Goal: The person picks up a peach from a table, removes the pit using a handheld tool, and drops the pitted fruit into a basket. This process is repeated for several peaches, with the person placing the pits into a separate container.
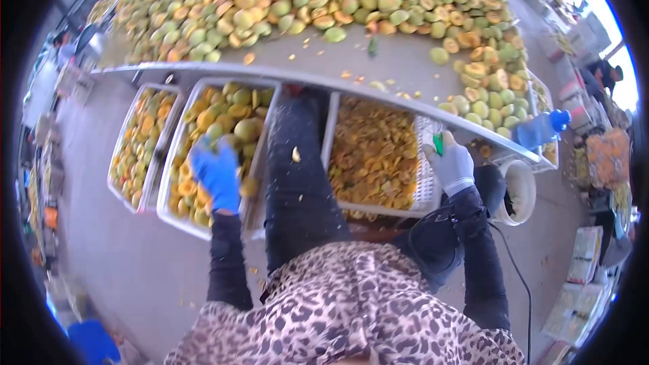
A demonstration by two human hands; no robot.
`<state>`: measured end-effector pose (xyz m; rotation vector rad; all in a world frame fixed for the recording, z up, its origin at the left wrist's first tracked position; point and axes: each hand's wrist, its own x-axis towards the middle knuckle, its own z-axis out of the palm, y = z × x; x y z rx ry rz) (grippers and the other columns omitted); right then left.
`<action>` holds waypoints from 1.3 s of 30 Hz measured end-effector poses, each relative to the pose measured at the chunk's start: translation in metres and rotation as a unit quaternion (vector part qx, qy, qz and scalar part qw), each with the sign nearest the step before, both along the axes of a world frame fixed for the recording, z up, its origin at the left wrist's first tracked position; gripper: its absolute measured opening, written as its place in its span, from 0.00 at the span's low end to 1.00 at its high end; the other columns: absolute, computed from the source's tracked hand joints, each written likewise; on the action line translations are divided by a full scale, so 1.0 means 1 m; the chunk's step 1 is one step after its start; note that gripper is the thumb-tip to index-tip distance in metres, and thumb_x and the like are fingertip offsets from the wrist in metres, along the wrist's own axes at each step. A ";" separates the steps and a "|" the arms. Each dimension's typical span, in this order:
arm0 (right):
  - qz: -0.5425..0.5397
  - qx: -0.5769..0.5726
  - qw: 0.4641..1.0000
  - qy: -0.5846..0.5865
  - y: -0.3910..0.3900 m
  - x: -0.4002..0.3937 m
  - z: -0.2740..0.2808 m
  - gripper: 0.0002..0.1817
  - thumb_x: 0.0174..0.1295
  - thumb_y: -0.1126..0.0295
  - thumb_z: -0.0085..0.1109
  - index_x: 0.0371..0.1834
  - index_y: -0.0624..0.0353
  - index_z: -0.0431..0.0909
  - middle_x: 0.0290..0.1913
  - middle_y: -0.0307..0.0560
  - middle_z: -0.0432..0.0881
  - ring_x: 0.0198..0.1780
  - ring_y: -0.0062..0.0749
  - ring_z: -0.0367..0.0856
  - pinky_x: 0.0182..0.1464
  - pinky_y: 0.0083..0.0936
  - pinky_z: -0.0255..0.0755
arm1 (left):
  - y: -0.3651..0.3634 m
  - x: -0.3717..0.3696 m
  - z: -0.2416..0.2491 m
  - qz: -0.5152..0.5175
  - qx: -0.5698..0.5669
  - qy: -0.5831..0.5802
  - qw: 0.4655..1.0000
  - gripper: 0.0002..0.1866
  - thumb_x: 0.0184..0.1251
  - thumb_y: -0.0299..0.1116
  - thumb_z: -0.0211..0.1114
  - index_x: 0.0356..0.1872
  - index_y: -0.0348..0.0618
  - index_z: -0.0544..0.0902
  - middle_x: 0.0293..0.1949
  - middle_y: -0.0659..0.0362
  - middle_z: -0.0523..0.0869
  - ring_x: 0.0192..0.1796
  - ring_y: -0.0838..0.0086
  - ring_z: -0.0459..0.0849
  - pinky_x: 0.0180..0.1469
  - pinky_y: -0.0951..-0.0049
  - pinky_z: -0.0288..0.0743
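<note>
My left hand, in a blue glove, is over a white crate of green and yellow stone fruit, whole and halved, like apricots. Motion smears its fingers, and I cannot tell whether they grip the greenish fruit at their tips. My right hand, in a pale grey glove, is closed around a small green-handled tool; the rest of the tool is hidden. This hand is beside the right end of a white crate filled with orange-brown fruit pieces.
A metal-edged table in front bears a heap of halved fruit. A blue-capped bottle is at its right edge, near a white bucket. Another fruit crate stands at left. A black cable runs along the floor.
</note>
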<state>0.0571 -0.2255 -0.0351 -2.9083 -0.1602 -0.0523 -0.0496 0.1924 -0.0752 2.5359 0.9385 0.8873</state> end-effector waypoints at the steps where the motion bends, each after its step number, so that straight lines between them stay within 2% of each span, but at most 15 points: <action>1: -0.011 0.052 0.998 -0.036 -0.003 0.009 0.006 0.22 0.59 0.51 0.58 0.48 0.57 0.74 0.32 0.60 0.83 0.36 0.57 0.82 0.39 0.47 0.75 | 0.042 -0.013 -0.045 0.077 0.042 0.126 0.988 0.30 0.63 0.51 0.59 0.59 0.39 0.74 0.61 0.40 0.71 0.62 0.44 0.70 0.63 0.50 0.64; 7: -0.037 -0.011 0.995 -0.092 -0.015 0.152 0.031 0.23 0.55 0.55 0.62 0.51 0.54 0.74 0.38 0.61 0.82 0.43 0.55 0.81 0.44 0.45 0.73 | 0.033 -0.023 -0.083 0.084 0.078 0.277 0.954 0.35 0.64 0.53 0.58 0.67 0.42 0.68 0.68 0.37 0.62 0.70 0.42 0.59 0.70 0.50 0.54; 10: -0.012 -0.063 0.997 -0.047 -0.018 0.241 -0.002 0.25 0.54 0.55 0.62 0.53 0.51 0.73 0.41 0.59 0.82 0.47 0.53 0.81 0.47 0.44 0.74 | 0.012 0.005 -0.042 0.117 0.004 0.154 0.981 0.29 0.67 0.47 0.57 0.65 0.40 0.70 0.67 0.39 0.64 0.70 0.45 0.59 0.71 0.52 0.52; 14: -0.035 -0.155 0.987 0.006 -0.003 0.298 -0.040 0.25 0.54 0.56 0.62 0.54 0.50 0.72 0.43 0.58 0.83 0.47 0.53 0.81 0.47 0.44 0.74 | -0.024 0.053 0.002 -0.088 -0.182 -0.125 0.971 0.19 0.73 0.32 0.50 0.59 0.32 0.73 0.59 0.48 0.76 0.62 0.64 0.73 0.64 0.65 0.65; 18: -0.012 0.039 0.993 0.107 0.014 0.293 -0.028 0.23 0.56 0.57 0.62 0.53 0.55 0.74 0.40 0.53 0.82 0.39 0.40 0.83 0.41 0.33 0.76 | -0.066 0.093 0.053 -0.263 -0.528 -0.207 0.781 0.19 0.74 0.33 0.48 0.59 0.31 0.73 0.53 0.49 0.80 0.54 0.67 0.80 0.54 0.69 0.76; 21: 0.130 0.320 0.883 0.317 0.067 0.199 0.064 0.25 0.58 0.61 0.62 0.57 0.59 0.72 0.33 0.42 0.79 0.24 0.20 0.74 0.28 0.16 0.70 | -0.115 0.125 0.054 -0.321 -0.707 -0.237 0.583 0.23 0.74 0.39 0.49 0.66 0.41 0.64 0.54 0.50 0.78 0.47 0.64 0.82 0.49 0.68 0.78; 22: 0.195 0.391 0.834 0.337 0.077 0.166 0.077 0.23 0.59 0.64 0.60 0.56 0.60 0.72 0.32 0.37 0.78 0.22 0.14 0.71 0.24 0.13 0.66 | -0.135 0.137 0.064 -0.248 -0.756 -0.165 0.583 0.23 0.74 0.44 0.49 0.64 0.46 0.66 0.48 0.53 0.80 0.43 0.65 0.82 0.47 0.69 0.78; 24: 0.256 0.403 0.782 0.400 0.091 0.117 0.094 0.24 0.58 0.66 0.62 0.57 0.60 0.72 0.33 0.37 0.78 0.22 0.15 0.71 0.25 0.13 0.67 | -0.154 0.159 0.032 -0.321 -0.871 -0.118 0.353 0.20 0.75 0.49 0.48 0.56 0.46 0.72 0.43 0.57 0.82 0.40 0.74 0.82 0.34 0.78 0.76; 27: 0.183 0.417 0.849 0.267 0.091 0.077 0.070 0.16 0.60 0.70 0.60 0.51 0.61 0.73 0.29 0.34 0.74 0.21 0.14 0.70 0.24 0.14 0.65 | -0.180 0.134 0.043 -0.340 -0.850 -0.148 0.373 0.19 0.74 0.50 0.48 0.53 0.47 0.73 0.44 0.60 0.81 0.38 0.76 0.81 0.30 0.81 0.74; 28: 0.207 0.334 0.919 0.024 0.080 0.073 0.057 0.14 0.62 0.68 0.59 0.48 0.61 0.73 0.30 0.44 0.78 0.23 0.28 0.76 0.26 0.21 0.69 | -0.184 0.126 0.045 -0.335 -0.840 -0.158 0.396 0.19 0.74 0.50 0.49 0.53 0.47 0.73 0.45 0.61 0.81 0.38 0.76 0.81 0.31 0.81 0.75; 29: 0.214 0.223 0.925 -0.222 0.076 0.066 0.055 0.12 0.63 0.66 0.59 0.45 0.61 0.73 0.31 0.53 0.82 0.25 0.42 0.81 0.28 0.28 0.73 | -0.186 0.121 0.044 -0.271 -0.892 -0.160 0.324 0.18 0.73 0.48 0.51 0.53 0.49 0.73 0.48 0.61 0.81 0.39 0.74 0.81 0.32 0.78 0.76; 32: 0.176 0.279 0.941 -0.074 0.068 0.006 0.058 0.09 0.66 0.66 0.56 0.40 0.60 0.72 0.28 0.57 0.80 0.29 0.52 0.81 0.29 0.36 0.73 | -0.195 0.103 0.043 -0.304 -0.860 -0.206 0.354 0.15 0.73 0.45 0.51 0.53 0.51 0.73 0.52 0.61 0.80 0.41 0.73 0.81 0.35 0.75 0.77; 34: 0.183 0.325 0.925 -0.071 0.077 -0.022 0.050 0.10 0.67 0.64 0.54 0.36 0.60 0.71 0.20 0.57 0.77 0.25 0.54 0.80 0.26 0.41 0.71 | -0.201 0.095 0.052 -0.326 -0.848 -0.216 0.358 0.16 0.72 0.44 0.52 0.53 0.46 0.73 0.54 0.58 0.80 0.45 0.71 0.82 0.40 0.71 0.78; 36: 0.166 0.270 0.946 -0.071 0.078 -0.034 0.043 0.13 0.67 0.62 0.55 0.33 0.60 0.69 0.18 0.57 0.76 0.23 0.55 0.79 0.24 0.43 0.71 | -0.211 0.088 0.056 -0.380 -0.755 -0.266 0.463 0.20 0.73 0.43 0.51 0.56 0.39 0.72 0.52 0.54 0.81 0.47 0.67 0.82 0.47 0.69 0.79; 39: 0.170 0.239 0.953 -0.080 0.081 -0.045 0.044 0.16 0.66 0.58 0.55 0.31 0.60 0.69 0.17 0.56 0.76 0.21 0.53 0.79 0.23 0.44 0.71 | -0.217 0.074 0.073 -0.398 -0.735 -0.288 0.467 0.23 0.73 0.44 0.51 0.57 0.33 0.69 0.49 0.50 0.81 0.48 0.64 0.82 0.50 0.66 0.78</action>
